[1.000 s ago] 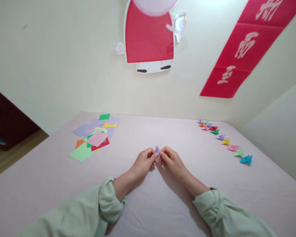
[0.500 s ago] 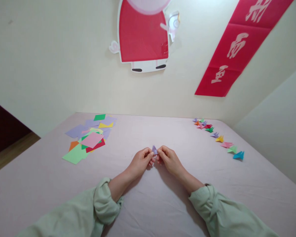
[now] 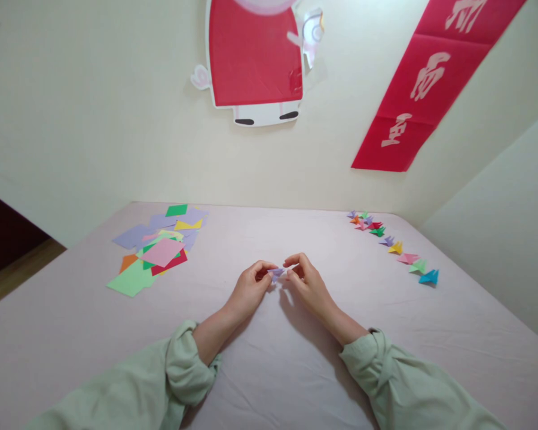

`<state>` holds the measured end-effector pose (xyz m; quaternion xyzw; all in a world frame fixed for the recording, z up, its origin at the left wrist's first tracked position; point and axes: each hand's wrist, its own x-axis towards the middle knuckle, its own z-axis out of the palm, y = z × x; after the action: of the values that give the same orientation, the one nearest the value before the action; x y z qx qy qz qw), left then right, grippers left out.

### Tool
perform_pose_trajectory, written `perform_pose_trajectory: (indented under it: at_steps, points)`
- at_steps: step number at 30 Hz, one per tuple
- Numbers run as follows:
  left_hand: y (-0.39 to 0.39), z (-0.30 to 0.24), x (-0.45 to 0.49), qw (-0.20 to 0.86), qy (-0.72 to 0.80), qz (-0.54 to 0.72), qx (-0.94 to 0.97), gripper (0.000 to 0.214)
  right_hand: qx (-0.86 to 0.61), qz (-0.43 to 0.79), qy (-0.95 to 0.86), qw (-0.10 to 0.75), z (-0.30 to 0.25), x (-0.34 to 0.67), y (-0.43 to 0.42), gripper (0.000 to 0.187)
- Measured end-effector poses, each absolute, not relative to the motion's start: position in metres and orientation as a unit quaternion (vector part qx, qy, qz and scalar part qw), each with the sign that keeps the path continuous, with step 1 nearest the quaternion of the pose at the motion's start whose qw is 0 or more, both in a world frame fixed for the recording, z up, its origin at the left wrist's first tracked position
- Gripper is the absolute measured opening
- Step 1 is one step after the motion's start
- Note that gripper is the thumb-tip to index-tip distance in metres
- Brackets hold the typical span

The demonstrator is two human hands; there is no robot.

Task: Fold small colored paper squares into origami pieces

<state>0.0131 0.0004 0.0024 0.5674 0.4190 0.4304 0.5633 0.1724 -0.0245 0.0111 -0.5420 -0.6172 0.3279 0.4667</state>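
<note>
A small purple folded paper piece (image 3: 276, 273) sits between my two hands just above the pale pink table (image 3: 269, 358). My left hand (image 3: 250, 286) pinches its left side with thumb and fingers. My right hand (image 3: 305, 282) is at its right side, fingertips curled close to it; whether they grip it I cannot tell. Both sleeves are light green and rolled at the wrist.
A loose heap of coloured paper squares (image 3: 158, 251) lies at the far left of the table. A curved row of several small folded paper figures (image 3: 394, 246) runs along the far right. A cream wall with a red banner (image 3: 425, 83) and a cartoon cut-out (image 3: 255, 60) stands behind.
The purple piece has tipped from standing upright to lying flatter between my fingers. My right hand's fingers have loosened and lifted a little. The view has shifted slightly.
</note>
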Motion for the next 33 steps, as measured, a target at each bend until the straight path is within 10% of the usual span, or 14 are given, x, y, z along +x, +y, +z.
perform_pose_trajectory:
  at_steps: [33]
  points:
    - [0.002, 0.002, 0.01, 0.538, 0.407, 0.435, 0.596, 0.011, -0.475, 0.412, -0.625, 0.463, 0.006, 0.169, -0.023, 0.006]
